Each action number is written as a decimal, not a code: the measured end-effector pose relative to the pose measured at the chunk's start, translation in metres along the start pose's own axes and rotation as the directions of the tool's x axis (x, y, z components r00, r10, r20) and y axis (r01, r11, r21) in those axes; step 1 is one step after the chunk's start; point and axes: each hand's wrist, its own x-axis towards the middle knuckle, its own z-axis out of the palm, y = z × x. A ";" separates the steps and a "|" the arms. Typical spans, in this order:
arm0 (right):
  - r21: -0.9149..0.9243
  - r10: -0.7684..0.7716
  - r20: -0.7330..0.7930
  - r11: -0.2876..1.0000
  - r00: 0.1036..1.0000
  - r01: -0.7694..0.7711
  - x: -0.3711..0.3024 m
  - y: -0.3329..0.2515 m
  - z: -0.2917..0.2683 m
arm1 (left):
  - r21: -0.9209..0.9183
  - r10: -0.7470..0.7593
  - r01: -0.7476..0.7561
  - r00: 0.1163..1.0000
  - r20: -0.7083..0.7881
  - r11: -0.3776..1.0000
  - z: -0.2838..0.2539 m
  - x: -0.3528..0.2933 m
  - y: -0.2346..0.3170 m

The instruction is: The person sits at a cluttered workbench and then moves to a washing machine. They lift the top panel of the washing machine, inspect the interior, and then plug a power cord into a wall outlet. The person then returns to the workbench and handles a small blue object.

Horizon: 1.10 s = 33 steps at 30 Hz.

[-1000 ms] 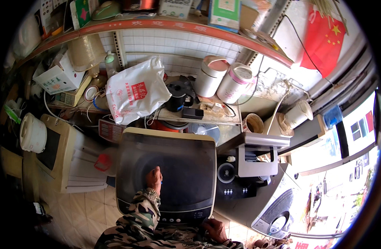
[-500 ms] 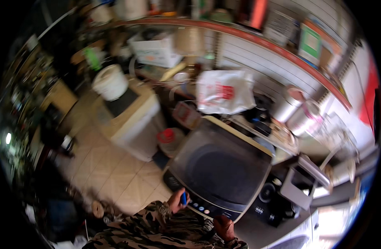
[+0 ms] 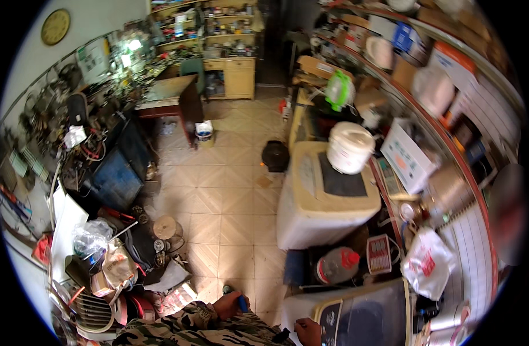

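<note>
My left hand (image 3: 224, 307) is closed around a small blue object (image 3: 242, 303), whose exact kind does not show. It is held above the floor, in front of my camouflage sleeve. My right hand (image 3: 308, 332) has its fingers curled beside the front corner of a top-loading washing machine (image 3: 365, 317) with a dark see-through lid. Whatever it may hold is hidden, and I cannot tell whether it touches the machine.
Beyond stands another washing machine (image 3: 302, 190) bearing a white bucket (image 3: 351, 151). Between the machines is a clear jug with a red cap (image 3: 337, 266). Loaded shelves (image 3: 391, 83) line the right. Tools and scrap crowd the left, near a fan (image 3: 94, 311). Tiled floor (image 3: 218, 202) runs to a desk (image 3: 178, 92).
My view has swung left and up, so the near washing machine now lies at the lower right and the room's far end shows. The left hand still grips the blue object.
</note>
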 end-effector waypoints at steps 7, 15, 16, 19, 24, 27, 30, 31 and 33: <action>0.398 -0.102 0.249 0.917 0.963 -0.006 0.179 -0.264 0.011 | 0.020 0.259 -0.262 0.962 0.090 0.965 -0.043 -0.024 0.187; 0.193 -0.414 0.486 0.910 0.770 0.368 0.344 -0.361 0.053 | -0.009 0.223 -0.225 0.958 0.182 0.974 -0.064 0.038 0.310; 0.216 -0.271 0.588 0.961 0.762 0.175 0.375 -0.362 0.068 | 0.095 0.230 -0.242 0.966 0.116 0.966 -0.070 0.049 0.326; 0.105 -0.383 0.553 0.913 0.740 0.394 0.469 -0.389 0.073 | 0.155 0.188 -0.196 0.980 0.065 0.968 -0.089 0.094 0.399; 0.247 -0.514 0.554 0.853 0.655 0.460 0.653 -0.431 0.091 | -0.161 0.299 -0.282 0.950 0.092 0.946 -0.074 0.141 0.554; 0.349 -0.481 0.657 0.876 0.581 0.332 0.738 -0.514 0.065 | -0.194 0.436 -0.413 0.895 0.098 0.890 -0.087 0.164 0.630; 0.454 -0.625 0.584 0.780 0.518 0.430 0.813 -0.581 0.049 | -0.316 0.520 -0.467 0.847 0.108 0.826 -0.102 0.190 0.707; 0.472 -0.610 0.597 0.792 0.521 0.386 0.841 -0.593 0.052 | -0.323 0.543 -0.490 0.834 0.095 0.809 -0.102 0.199 0.733; 0.514 -0.579 0.627 0.810 0.522 0.282 0.889 -0.610 0.069 | -0.334 0.582 -0.535 0.811 0.053 0.776 -0.102 0.213 0.781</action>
